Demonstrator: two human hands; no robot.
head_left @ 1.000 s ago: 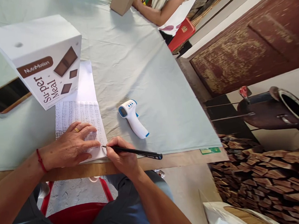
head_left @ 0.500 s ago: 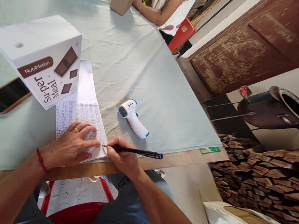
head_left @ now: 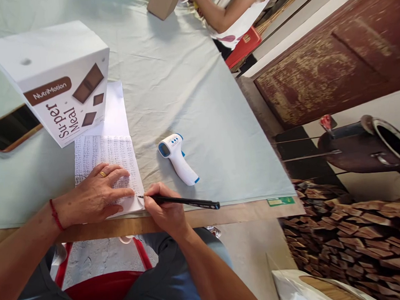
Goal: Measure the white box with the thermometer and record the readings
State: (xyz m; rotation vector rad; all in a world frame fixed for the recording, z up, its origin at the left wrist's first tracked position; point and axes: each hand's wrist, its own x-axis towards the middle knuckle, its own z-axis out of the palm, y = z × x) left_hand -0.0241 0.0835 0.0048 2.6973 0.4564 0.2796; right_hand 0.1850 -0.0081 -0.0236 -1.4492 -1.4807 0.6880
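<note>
A: What is hidden from you here?
B: Part of the notebook (head_left: 106, 152): the white box (head_left: 60, 41) covers some of its far page, and your left hand (head_left: 102, 193) covers much of the written near one. You cannot tell whether the box rests on the paper. The writing is too small to read.

A: And your hands?
B: Your left lies flat, fingers loosely spread, holding nothing. Your right hand (head_left: 165, 212) is closed around a black pen (head_left: 190, 202), its tip at the near page's right edge; whether it touches is hard to make out.

A: What else is cut off?
B: The phone (head_left: 8, 131) runs behind the white box, and the top edge crops a cardboard box (head_left: 164, 1) and another person's arm (head_left: 225, 18).

A: What lies around you?
B: A white thermometer (head_left: 178, 160) is on the table (head_left: 225, 125), just beyond your right hand. Firewood (head_left: 364, 239) is stacked on the floor to your right, below a reddish door (head_left: 333, 44).

A: The count?
B: One notebook, one pen, one phone, one thermometer and two boxes; you wear one ring (head_left: 102, 174) and one red bracelet (head_left: 54, 215).
</note>
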